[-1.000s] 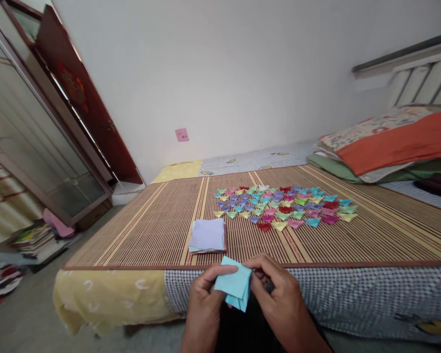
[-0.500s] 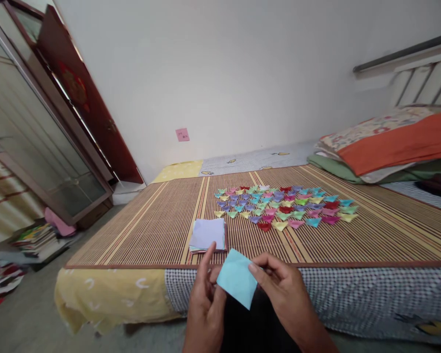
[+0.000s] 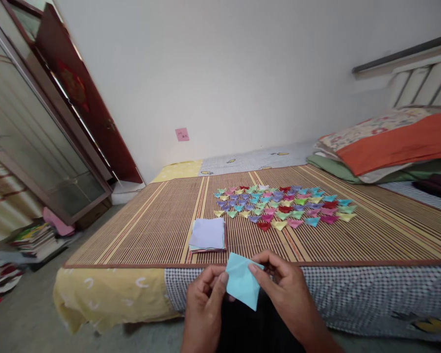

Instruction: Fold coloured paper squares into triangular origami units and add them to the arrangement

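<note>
1. While your left hand [image 3: 206, 299] is pinching the blue paper [image 3: 241, 284], your right hand [image 3: 284, 284] is pinching it too, both nearly closed.
2. You're holding it up by the mat's [image 3: 139, 225] near edge.

I list: bed [image 3: 113, 294], striped mat [image 3: 139, 220] atop; paper stack [image 3: 208, 235]; folded papers [image 3: 285, 209], right of stack; bedding [image 3: 397, 144], farther right.

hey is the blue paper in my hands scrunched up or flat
Flat: the blue paper shows a broad face with straight edges, held by the left hand and right hand. Whether layers lie behind, I cannot tell.
</note>
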Demonstrator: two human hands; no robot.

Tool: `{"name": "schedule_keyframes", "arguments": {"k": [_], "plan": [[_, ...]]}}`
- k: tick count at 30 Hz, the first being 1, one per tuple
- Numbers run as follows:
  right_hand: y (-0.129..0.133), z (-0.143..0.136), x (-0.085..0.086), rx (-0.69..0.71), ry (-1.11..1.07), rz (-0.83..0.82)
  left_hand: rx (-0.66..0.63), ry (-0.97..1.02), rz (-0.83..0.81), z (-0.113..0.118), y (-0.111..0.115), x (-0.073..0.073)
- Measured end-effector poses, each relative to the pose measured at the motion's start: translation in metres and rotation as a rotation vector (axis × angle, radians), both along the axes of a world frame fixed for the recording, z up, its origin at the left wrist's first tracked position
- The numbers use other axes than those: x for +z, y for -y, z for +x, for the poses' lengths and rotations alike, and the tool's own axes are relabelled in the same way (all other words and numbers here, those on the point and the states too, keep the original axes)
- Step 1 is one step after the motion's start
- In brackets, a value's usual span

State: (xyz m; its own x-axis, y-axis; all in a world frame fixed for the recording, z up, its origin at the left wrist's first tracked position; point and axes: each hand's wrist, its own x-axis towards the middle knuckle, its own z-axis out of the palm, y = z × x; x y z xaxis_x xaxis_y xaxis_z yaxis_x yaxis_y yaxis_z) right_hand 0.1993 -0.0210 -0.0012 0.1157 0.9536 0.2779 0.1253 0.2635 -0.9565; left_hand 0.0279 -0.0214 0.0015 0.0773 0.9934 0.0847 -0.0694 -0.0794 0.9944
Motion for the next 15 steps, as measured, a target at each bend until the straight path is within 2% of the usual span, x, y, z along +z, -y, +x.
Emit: {"name": "schedule_keyframes", "arguments": {"k": [3, 5, 8, 12, 15], "plan": [[0.0, 0.001, -0.001, 0.114, -0.096, -0.074, -0.019, -0.019, 0.025, 0.0, 0.002, 0.004], [0.0, 0.0, -0.001, 0.149, -0.137, -0.099, -0.045, 0.025, -0.022, 0.002, 0.002, 0.008], [0.001, -0.003, 0.003, 0.174, -0.197, -0.118, -0.106, 0.076, -0.094, 0.005, 0.0, 0.014], [0.0, -0.004, 0.009, 0.181, -0.269, -0.128, -0.154, 0.059, -0.053, 0.005, -0.002, 0.017], [-0.001, -0.003, 0.012, 0.162, -0.266, -0.115, -0.128, 0.065, -0.03, 0.002, -0.001, 0.013]]}}
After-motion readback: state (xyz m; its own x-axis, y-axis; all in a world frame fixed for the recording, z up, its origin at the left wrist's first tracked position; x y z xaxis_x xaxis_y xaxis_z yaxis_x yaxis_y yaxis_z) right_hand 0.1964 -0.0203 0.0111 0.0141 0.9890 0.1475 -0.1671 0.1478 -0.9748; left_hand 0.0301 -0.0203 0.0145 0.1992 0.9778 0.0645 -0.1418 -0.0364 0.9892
